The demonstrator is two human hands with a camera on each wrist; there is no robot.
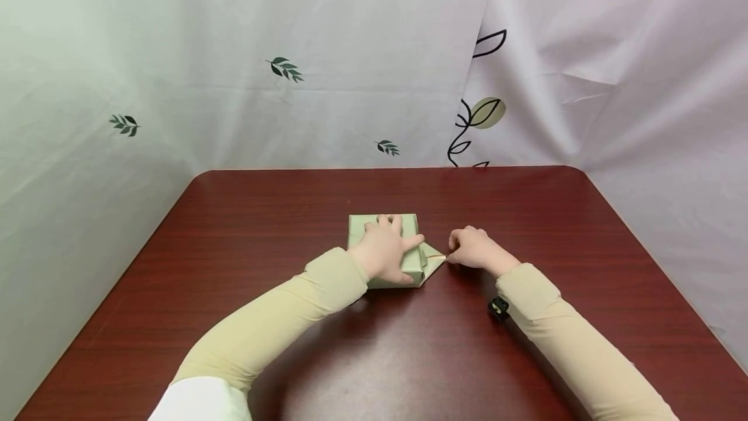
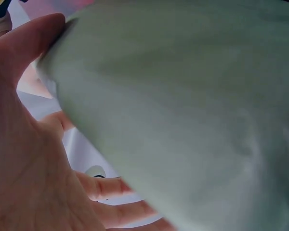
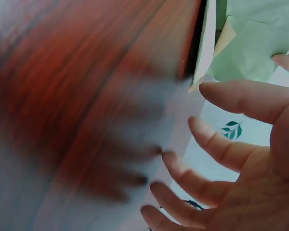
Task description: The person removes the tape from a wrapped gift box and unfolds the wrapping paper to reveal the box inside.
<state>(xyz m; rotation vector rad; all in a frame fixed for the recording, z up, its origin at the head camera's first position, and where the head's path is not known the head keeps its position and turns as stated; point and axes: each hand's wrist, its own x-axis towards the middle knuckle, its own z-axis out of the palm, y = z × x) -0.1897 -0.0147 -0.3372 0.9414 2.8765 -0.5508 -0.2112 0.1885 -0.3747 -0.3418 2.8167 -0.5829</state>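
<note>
Box [image 1: 411, 260] on table [image 1: 409, 356], curtain [image 1: 362, 25] behind.

There are two hands [image 1: 382, 252] [image 1: 476, 251], one green package [image 2: 168, 106], one table [image 1: 403, 362].

Left sleeve [image 1: 263, 323] and right sleeve [image 1: 587, 346]: pale yellow, close-fitting, with wide cuffs. White fabric [image 1: 201, 401] adjoins the left sleeve. Small black unit [image 1: 498, 308]: at right cuff. Left hand [image 1: 384, 249], right hand [image 1: 476, 249]: bare.

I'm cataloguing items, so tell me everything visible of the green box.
The box is pale green, apparently covered in paper. It lies flat on the reddish-brown table, a pointed flap with a thin brownish line sticking out at its right end. The left hand rests spread on top; the right hand is at the flap's tip, contact unclear.
</note>
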